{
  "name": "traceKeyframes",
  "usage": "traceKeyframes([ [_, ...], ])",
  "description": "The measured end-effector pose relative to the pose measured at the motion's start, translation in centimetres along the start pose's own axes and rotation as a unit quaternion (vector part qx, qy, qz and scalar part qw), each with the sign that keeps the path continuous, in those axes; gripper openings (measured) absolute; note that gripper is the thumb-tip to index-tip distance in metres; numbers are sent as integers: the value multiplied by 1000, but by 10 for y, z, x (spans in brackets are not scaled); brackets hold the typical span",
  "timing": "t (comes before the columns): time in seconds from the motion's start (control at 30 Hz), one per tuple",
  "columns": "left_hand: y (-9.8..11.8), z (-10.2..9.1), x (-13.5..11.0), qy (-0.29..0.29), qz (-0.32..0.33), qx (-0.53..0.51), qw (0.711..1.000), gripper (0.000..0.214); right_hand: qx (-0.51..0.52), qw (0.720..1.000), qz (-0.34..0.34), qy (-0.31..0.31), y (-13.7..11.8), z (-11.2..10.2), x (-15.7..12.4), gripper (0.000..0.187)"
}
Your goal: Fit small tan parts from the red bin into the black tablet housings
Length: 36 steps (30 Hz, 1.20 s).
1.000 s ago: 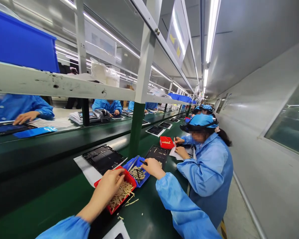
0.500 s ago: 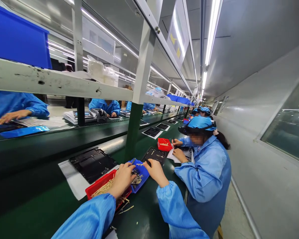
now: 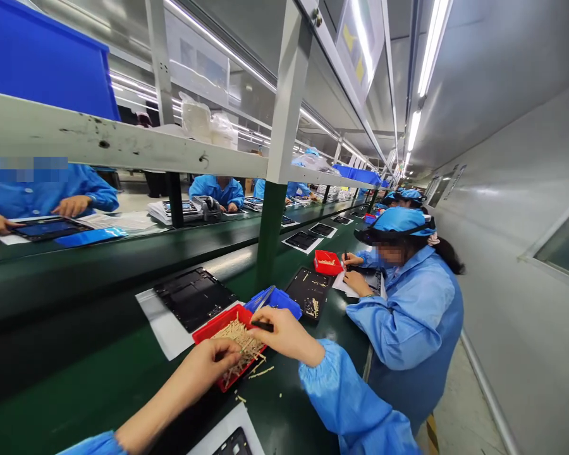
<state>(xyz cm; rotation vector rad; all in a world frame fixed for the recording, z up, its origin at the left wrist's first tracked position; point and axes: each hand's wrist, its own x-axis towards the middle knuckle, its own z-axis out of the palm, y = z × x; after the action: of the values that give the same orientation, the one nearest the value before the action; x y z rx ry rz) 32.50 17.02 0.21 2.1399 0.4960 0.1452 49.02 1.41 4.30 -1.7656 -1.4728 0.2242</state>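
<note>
My left hand [image 3: 208,366] reaches in from the lower left, its curled fingers at the near rim of a red plastic tray [image 3: 227,332] piled with thin pale strips. My right hand [image 3: 284,335] grips a short dark tool [image 3: 262,326] over that tray. Just beyond sits a blue tray [image 3: 279,302] with a metal tool lying in it. A black slotted panel [image 3: 194,298] rests on white sheet to the left, and another [image 3: 309,292] with several pale strips on it lies to the right. I cannot tell whether my left fingers pinch a strip.
A co-worker [image 3: 408,316] in a blue smock and cap sits close on my right, working with a pen-like tool beside a second red tray [image 3: 327,262]. Green belts run along the bench, with shelf posts [image 3: 270,234] between them. More workers sit across and further down.
Both my hands have moved from the blue tray to above the red tray. My left hand has shifted to the tray's near rim, and the view has swung slightly.
</note>
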Motion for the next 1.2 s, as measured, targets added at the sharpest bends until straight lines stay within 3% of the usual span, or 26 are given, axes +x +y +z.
traceKeyframes([
  [0.1, 1, -1, -23, 55, -18, -77, 995, 61, -43, 994, -60, 86, -6, 23, -8, 7],
  [0.23, 6, 3, -42, 106, -40, -144, 983, 75, -134, 970, -186, 84, -5, 50, -20, 8],
  [0.33, 9, 9, -49, 130, -43, -176, 975, 79, -153, 962, -209, 92, -3, 63, -24, 16],
  [0.47, 11, 15, -52, 155, -45, -213, 963, 77, -78, 975, -171, 116, -3, 73, -25, 12],
  [0.63, 12, 19, -51, 154, -48, -261, 952, 78, 40, 991, -60, 109, 1, 76, -23, 9],
  [0.83, 9, 24, -51, 156, -59, -308, 937, 76, -21, 990, -6, 143, 23, 62, -13, 16],
  [0.9, 5, 25, -51, 167, -59, -313, 933, 74, -43, 987, -38, 149, 26, 61, -13, 9],
  [1.03, -5, 27, -48, 210, -48, -314, 925, 78, -60, 969, -154, 185, 15, 70, -23, 20],
  [1.2, -16, 32, -44, 258, -16, -295, 920, 81, -128, 947, -240, 168, -2, 78, -34, 19],
])
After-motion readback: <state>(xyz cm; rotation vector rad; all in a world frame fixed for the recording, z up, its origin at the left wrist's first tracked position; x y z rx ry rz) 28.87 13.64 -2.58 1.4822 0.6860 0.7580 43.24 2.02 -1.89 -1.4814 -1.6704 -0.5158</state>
